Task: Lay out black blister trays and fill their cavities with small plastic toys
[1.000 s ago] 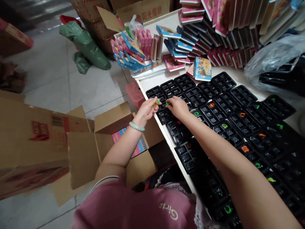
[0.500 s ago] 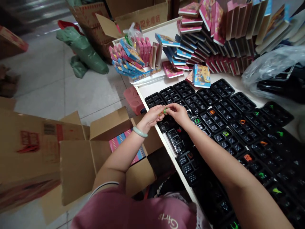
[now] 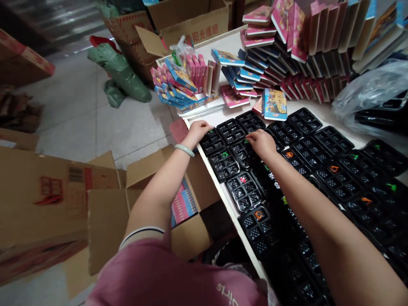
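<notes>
On the white table (image 3: 219, 115), the left hand (image 3: 199, 129) rests loosely curled on a black tray (image 3: 213, 142); the right hand (image 3: 262, 142) pinches something green.

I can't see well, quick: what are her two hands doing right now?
Left hand: fingers curled on the corner black tray; any hold cannot be told.
Right hand: fingertips down on another tray; grip unclear.

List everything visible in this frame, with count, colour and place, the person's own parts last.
black trays: many, black, rows across the table
small toy pieces: several, orange, green, red, in tray pockets
picture boxes: many, pink and blue, stacked at the table's far side
plastic bag: one, clear, far right
cardboard boxes: several, brown, on the floor, left
green bag: one, floor, far left
bangle: one, pale green, left wrist
left hand: at table edge
right hand: fingers on a tray
</notes>
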`<state>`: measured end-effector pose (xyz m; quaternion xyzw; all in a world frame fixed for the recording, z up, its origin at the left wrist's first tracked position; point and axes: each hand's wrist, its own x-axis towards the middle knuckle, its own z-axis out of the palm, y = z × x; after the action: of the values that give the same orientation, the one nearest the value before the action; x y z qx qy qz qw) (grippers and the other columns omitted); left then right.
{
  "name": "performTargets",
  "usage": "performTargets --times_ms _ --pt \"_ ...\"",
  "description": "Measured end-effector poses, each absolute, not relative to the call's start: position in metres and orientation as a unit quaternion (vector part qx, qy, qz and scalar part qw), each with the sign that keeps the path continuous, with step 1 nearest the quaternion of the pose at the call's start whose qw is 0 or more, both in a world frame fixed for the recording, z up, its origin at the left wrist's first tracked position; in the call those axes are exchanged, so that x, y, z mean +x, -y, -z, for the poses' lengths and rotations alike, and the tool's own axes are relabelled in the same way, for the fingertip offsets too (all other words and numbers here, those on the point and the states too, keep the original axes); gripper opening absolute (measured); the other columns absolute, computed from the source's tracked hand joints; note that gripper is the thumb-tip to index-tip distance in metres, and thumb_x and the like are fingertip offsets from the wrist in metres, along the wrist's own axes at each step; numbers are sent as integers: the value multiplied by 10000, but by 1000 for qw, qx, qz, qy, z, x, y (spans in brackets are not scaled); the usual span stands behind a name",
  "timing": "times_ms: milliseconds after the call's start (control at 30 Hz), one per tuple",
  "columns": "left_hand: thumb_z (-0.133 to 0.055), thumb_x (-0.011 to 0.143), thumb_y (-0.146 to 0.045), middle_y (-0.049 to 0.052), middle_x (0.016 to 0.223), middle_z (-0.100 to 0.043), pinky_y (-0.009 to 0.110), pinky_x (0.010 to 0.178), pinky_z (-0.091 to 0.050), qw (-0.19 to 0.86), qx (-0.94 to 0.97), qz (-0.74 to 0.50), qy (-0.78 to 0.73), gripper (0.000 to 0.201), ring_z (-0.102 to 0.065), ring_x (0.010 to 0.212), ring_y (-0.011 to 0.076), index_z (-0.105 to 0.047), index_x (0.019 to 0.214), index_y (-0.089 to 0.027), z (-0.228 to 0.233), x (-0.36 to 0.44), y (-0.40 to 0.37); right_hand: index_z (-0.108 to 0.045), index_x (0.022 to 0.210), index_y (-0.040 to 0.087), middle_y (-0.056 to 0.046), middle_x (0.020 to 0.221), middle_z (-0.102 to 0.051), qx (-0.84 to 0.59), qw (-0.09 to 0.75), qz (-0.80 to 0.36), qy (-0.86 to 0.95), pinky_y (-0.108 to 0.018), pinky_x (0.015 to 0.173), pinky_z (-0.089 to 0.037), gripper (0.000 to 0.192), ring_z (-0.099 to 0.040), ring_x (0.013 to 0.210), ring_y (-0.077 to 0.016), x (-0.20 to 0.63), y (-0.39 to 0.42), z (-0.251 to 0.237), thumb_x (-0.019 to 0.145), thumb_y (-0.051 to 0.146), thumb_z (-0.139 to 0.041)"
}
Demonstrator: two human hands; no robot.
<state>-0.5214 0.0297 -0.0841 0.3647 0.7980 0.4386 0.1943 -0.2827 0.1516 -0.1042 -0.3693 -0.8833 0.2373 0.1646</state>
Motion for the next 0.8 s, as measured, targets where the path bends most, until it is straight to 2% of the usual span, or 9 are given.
performTargets --times_ms 100,200,300,400,467,567,700,800 --pt "-742 679 -118 -19 545 -540 248 593 -329 188 378 -384 -821 164 -451 577 117 -618 575 -144 94 -530 -37 -776 963 231 -86 960 -668 -365 125 -206 899 -348 762 -467 202 -621 910 -245 -283 -153 109 867 231 -598" --pt "-763 645 -76 -8 558 -552 256 610 -330 199 375 -355 -833 147 -472 593 125 -637 593 -132 94 -531 -38 -772 978 230 -82 970 -677 -362 121 -215 899 -351 774 -475 205 -626 920 -246 -281 -154 111 874 241 -597" --pt "-717 763 -142 -20 559 -530 235 572 -324 228 337 -424 -809 131 -435 533 93 -634 664 -126 82 -517 -36 -765 961 220 -67 955 -677 -343 176 -261 885 -343 809 -480 187 -629 918 -226 -280 -151 103 875 231 -599" --pt "-562 931 -354 -26 584 -525 206 497 -317 390 260 -538 -700 259 -405 452 62 -611 799 -136 68 -486 -40 -746 978 229 -51 956 -671 -271 247 -319 874 -331 831 -482 179 -622 903 -197 -286 -137 87 890 258 -592" --pt "-496 946 -491 -15 591 -531 197 465 -330 511 209 -567 -611 393 -440 442 61 -588 808 -135 63 -461 -45 -720 1059 238 -56 1016 -664 -224 267 -326 879 -345 847 -481 218 -607 934 -208 -294 -124 77 867 294 -633" --pt "-470 929 -567 -12 556 -511 189 445 -348 577 146 -587 -549 482 -474 444 66 -553 733 -135 62 -433 -55 -680 1160 228 -80 1075 -649 -211 264 -295 894 -376 862 -470 346 -575 988 -244 -304 -110 71 818 281 -689" --pt "-403 988 -472 7 559 -544 204 498 -425 610 120 -596 -509 475 -524 467 83 -568 718 -119 65 -421 -61 -717 995 212 -57 954 -655 -248 241 -338 875 -338 778 -472 192 -593 869 -206 -307 -113 80 812 215 -659" --pt "-405 1006 -247 23 588 -589 226 578 -489 633 127 -583 -494 363 -582 516 96 -586 729 -97 67 -425 -58 -696 829 203 -22 868 -667 -289 254 -419 823 -313 738 -471 68 -604 782 -171 -306 -125 91 797 233 -644"
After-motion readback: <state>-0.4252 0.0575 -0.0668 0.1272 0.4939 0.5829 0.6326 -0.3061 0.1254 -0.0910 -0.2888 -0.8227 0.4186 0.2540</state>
